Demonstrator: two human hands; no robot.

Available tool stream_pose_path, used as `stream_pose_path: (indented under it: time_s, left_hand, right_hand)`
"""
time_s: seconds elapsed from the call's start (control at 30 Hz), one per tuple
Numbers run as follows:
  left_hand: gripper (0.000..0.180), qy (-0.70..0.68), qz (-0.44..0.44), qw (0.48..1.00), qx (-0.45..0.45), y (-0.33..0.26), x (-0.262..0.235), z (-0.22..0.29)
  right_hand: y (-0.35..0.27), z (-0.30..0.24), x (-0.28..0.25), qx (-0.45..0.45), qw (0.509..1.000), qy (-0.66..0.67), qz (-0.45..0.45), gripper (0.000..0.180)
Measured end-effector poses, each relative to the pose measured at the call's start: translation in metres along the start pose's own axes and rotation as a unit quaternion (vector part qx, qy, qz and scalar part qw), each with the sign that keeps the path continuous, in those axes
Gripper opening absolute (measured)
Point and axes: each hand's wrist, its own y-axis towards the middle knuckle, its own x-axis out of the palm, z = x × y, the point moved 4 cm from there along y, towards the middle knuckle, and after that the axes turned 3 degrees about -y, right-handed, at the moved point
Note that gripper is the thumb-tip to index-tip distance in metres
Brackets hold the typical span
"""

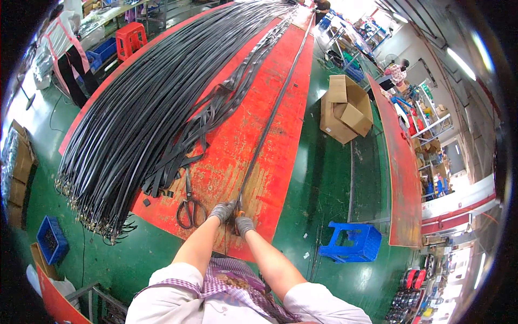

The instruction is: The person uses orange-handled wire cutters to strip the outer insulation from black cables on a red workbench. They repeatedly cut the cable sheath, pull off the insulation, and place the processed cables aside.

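Both my hands wear grey gloves and work close together near the front edge of a long red table (270, 189). My left hand (222, 211) is closed on the near end of a long black strap (264, 137), which runs straight away to the far end. Right beside it, my right hand (244, 223) is closed around a small tool with an orange part showing; its kind is hidden by the glove. Black-handled scissors (190, 209) lie to the left of my hands. Further left spreads a large bundle of black cables (145, 102) with brass-coloured ends, and a loose heap of flat black sleeving (208, 116).
To the right stand an open cardboard box (345, 110), a blue plastic stool (352, 242) and another red tabletop (399, 183). A red stool (131, 40) and a blue crate (52, 240) are on the left. Other people (322, 6) are at the far end and sides.
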Motion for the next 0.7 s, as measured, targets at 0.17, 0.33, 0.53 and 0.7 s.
stream_pose_path:
  time_s: [0.17,0.33,0.53,0.7]
  left_hand:
    - [0.045,-0.014,0.0,1.0,0.004,0.011,0.009,-0.012]
    - [0.045,-0.033,-0.009,0.999,0.001,0.012,0.008,-0.018]
    - [0.046,0.025,-0.024,0.999,0.034,-0.004,-0.002,0.007]
    - [0.055,0.041,-0.069,0.997,0.004,-0.004,0.001,0.012]
  right_hand:
    - [0.011,0.001,0.007,-0.2,0.922,-0.329,0.043,0.018]
    - [0.018,0.006,0.015,-0.082,0.993,-0.074,0.037,0.02]
    - [0.035,0.021,0.021,-0.155,0.979,-0.13,0.04,0.028]
    - [0.027,0.02,0.012,-0.102,0.986,-0.119,0.059,0.027]
